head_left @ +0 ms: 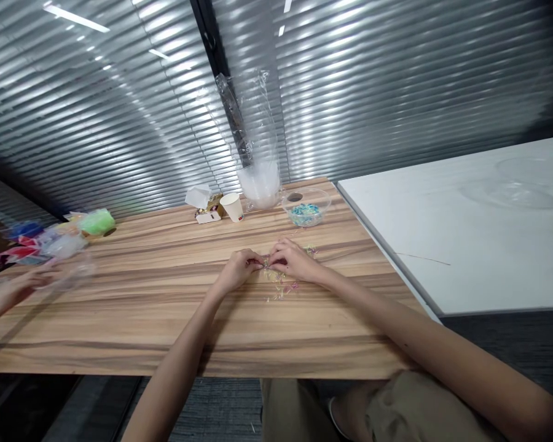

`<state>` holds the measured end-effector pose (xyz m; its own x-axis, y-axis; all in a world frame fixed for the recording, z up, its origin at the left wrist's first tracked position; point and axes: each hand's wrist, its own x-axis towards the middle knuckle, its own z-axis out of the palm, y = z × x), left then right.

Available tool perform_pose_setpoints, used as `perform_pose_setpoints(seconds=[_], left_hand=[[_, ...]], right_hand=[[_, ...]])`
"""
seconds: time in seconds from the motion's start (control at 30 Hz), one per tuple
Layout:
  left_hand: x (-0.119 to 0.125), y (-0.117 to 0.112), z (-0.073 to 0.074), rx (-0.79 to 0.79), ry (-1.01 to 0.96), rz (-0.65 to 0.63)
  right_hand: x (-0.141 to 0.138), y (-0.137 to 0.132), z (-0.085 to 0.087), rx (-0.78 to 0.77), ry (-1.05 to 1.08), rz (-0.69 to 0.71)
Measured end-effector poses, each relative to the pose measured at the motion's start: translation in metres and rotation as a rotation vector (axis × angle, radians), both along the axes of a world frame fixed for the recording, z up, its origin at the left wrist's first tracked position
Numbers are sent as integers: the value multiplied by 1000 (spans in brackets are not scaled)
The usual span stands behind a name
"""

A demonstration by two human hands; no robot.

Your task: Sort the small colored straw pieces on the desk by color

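The fingers of the left hand (240,269) and right hand (295,260) are curled inward; how tightly, and on what, cannot be told. Colourful bits (295,286) are scattered beneath and beside the fingertips.

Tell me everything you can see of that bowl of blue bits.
The bowl is round, see-through and looks like plastic. It stands upright on the wooden table, near its far edge, beyond the right hand. Small blue, green and pale pieces lie inside. No hand touches it; whether it touches the bagged stack beside it is unclear.
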<state>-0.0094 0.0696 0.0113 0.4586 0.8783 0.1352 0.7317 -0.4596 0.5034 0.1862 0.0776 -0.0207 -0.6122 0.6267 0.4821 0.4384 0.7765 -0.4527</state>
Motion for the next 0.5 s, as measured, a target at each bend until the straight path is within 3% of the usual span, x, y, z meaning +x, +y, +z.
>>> perform_pose_setpoints(seconds=[0.5], left_hand=[[1, 3, -2, 79, 37, -36]], right_hand=[[-2, -3, 0, 13, -21, -64]])
